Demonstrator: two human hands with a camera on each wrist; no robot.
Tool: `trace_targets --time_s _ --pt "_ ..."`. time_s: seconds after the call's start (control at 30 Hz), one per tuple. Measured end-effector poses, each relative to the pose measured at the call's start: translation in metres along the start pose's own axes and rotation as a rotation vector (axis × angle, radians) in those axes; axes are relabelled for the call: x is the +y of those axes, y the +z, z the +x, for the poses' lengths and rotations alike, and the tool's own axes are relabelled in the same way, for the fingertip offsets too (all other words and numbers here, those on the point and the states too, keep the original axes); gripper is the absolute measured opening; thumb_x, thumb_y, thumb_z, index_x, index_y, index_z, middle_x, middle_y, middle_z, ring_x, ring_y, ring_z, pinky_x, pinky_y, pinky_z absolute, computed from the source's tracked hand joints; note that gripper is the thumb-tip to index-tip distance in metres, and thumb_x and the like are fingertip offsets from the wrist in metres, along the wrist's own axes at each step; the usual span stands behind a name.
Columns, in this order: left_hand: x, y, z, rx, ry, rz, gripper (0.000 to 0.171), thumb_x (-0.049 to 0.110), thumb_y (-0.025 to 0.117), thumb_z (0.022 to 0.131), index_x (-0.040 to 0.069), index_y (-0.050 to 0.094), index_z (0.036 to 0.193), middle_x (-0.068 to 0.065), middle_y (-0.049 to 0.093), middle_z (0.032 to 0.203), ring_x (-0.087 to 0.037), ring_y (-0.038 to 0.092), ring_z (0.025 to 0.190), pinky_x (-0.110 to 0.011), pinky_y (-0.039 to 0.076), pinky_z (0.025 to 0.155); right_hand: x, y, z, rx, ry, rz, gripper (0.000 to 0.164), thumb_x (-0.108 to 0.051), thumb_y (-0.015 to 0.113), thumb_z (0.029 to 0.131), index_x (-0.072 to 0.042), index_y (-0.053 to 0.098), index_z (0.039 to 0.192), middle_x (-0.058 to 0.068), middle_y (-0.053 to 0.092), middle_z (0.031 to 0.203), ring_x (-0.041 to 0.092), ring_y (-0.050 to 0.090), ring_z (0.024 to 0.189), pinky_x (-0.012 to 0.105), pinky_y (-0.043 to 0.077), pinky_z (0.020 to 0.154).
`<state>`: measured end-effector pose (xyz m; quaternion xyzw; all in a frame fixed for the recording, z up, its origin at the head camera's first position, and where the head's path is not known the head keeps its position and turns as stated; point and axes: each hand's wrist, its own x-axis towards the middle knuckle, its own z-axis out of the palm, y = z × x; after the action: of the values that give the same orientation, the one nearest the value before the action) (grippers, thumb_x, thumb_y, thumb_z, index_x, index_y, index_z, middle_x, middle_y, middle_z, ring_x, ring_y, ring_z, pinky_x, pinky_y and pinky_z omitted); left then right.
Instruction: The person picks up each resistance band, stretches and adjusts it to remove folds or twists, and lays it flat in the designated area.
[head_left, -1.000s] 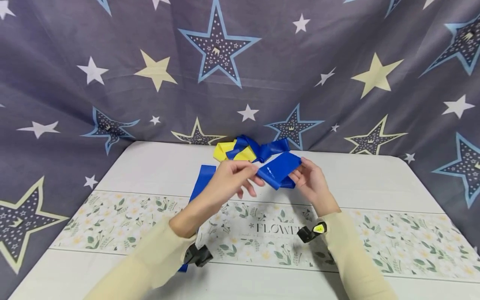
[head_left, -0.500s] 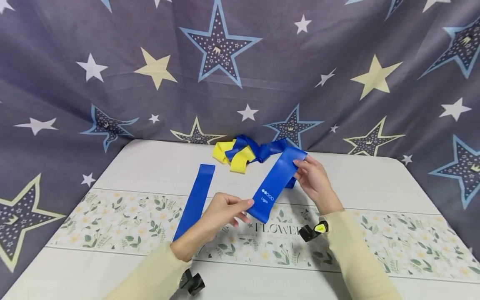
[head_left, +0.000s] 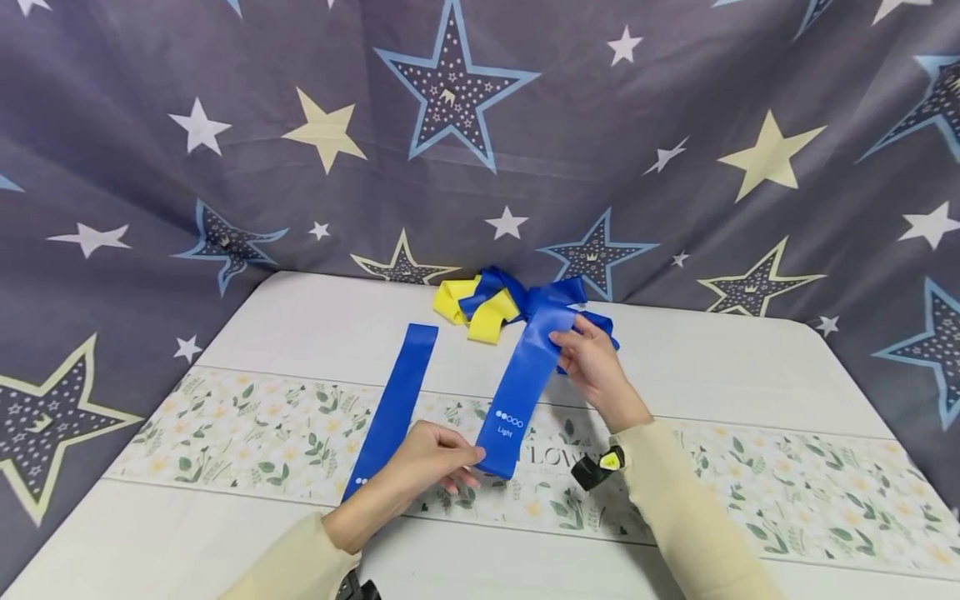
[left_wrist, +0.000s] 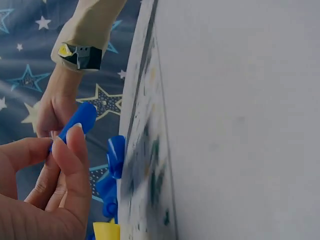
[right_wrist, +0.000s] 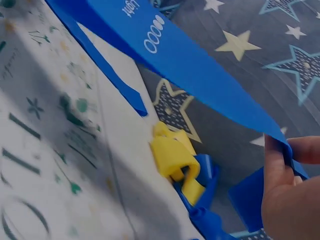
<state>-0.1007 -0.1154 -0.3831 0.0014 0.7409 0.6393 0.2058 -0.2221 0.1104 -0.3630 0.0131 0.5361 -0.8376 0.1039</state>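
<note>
A blue resistance band [head_left: 521,375], printed "Light" near its lower end, spans both hands as a long flat strip above the table. My left hand [head_left: 431,458] pinches its near end at the corner, thumb against fingers. My right hand [head_left: 600,367] pinches the band farther back, and in the right wrist view a loose blue part [right_wrist: 247,200] hangs beside that hand. To the left, a second blue band [head_left: 397,392] lies flat, its near end partly hidden by my left forearm. Behind the held band are a crumpled yellow band [head_left: 491,317] and a knotted blue band [head_left: 491,283].
The white table [head_left: 300,325] carries a floral printed strip [head_left: 255,442] across its middle. A dark star-patterned cloth [head_left: 315,50] hangs right behind the table's back edge. Small black cameras [head_left: 592,471] are strapped to the wrists.
The held band was folded between the hands and is now drawn out straight. My left hand has moved down toward the body; my right hand has shifted slightly left.
</note>
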Motion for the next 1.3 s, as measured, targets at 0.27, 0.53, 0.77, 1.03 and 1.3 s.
trace_targets --time_s 0.27,0.53,0.77,1.03,1.3 --pt "-0.009 -0.013 -0.016 0.024 0.019 0.010 0.025 0.006 0.067 0.085 -0.005 0.054 0.103 -0.019 0.071 0.079 -0.016 0.067 0.059 -0.026 0.053 0.051 0.026 0.023 0.007 0.005 0.041 -0.055 0.050 0.013 0.047 0.088 0.004 0.037 0.137 -0.010 0.054 0.062 0.001 0.048 0.053 0.015 0.048 0.058" --pt "-0.025 -0.032 -0.028 -0.091 -0.014 0.038 0.052 0.001 0.065 0.083 -0.015 0.040 0.125 -0.012 0.069 0.074 -0.013 0.064 0.057 -0.026 0.054 0.052 0.052 0.045 0.015 0.006 0.100 -0.107 0.063 0.011 0.051 0.087 -0.005 0.034 0.146 -0.007 0.066 0.084 0.003 0.060 0.065 0.017 0.048 0.058" --pt "-0.036 -0.044 -0.038 -0.214 -0.048 0.021 0.041 -0.002 0.065 0.081 -0.018 0.047 0.115 -0.018 0.070 0.072 -0.009 0.062 0.052 -0.020 0.052 0.048 0.072 0.065 0.025 -0.015 0.138 -0.158 0.069 0.010 0.050 0.087 -0.011 0.028 0.150 0.016 0.059 0.126 0.005 0.063 0.072 0.018 0.051 0.062" --pt "-0.039 -0.051 -0.044 -0.291 -0.123 0.042 0.034 -0.005 0.065 0.079 -0.013 0.049 0.107 -0.022 0.069 0.071 -0.007 0.062 0.049 -0.017 0.049 0.044 0.094 0.076 0.035 -0.036 0.177 -0.225 0.064 0.009 0.052 0.086 -0.010 0.038 0.145 0.019 0.056 0.133 0.010 0.064 0.083 0.020 0.052 0.067" --pt "-0.040 -0.051 -0.043 -0.314 -0.145 0.024 0.028 -0.004 0.063 0.081 -0.008 0.048 0.105 -0.023 0.070 0.073 -0.008 0.062 0.049 -0.017 0.048 0.044 0.098 0.075 0.053 -0.009 0.212 -0.360 0.065 0.009 0.053 0.084 -0.003 0.036 0.145 0.016 0.049 0.141 0.030 0.052 0.126 0.040 0.042 0.105"
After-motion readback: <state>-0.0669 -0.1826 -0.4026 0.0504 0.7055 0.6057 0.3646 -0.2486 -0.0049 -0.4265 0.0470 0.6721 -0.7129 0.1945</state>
